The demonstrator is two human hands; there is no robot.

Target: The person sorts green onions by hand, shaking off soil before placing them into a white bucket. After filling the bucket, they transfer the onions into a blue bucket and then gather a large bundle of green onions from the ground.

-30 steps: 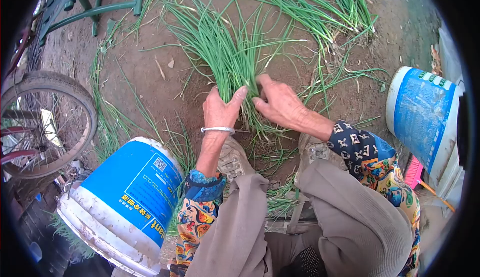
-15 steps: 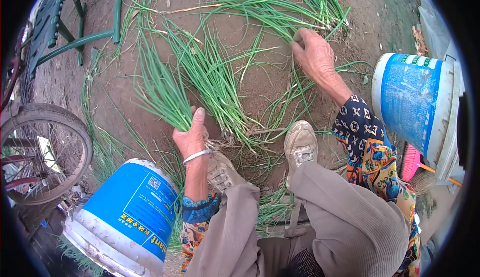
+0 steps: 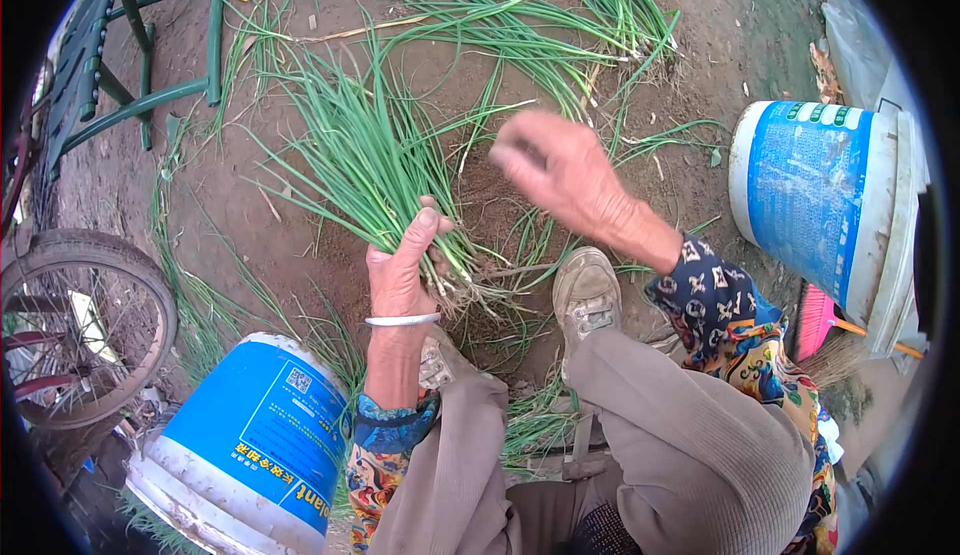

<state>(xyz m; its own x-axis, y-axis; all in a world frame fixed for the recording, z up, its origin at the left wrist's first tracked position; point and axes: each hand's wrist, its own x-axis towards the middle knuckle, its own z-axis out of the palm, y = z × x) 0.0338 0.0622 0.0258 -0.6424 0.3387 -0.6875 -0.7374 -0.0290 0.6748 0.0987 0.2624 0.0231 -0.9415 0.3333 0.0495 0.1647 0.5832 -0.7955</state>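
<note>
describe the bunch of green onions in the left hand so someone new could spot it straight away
Start at the blue and white bucket at lower left, then go up and right to the left hand with the pale bangle. The bunch fans up from its grip; the onions at the top lie untouched on the soil.

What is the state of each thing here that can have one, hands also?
Left hand: closed around the green bunch
Right hand: empty, raised, fingers curled
Green bunch: gathered, root ends towards the person
Left bucket: standing, lid cannot be told
Right bucket: label scuffed
Right shoe: soiled
</note>
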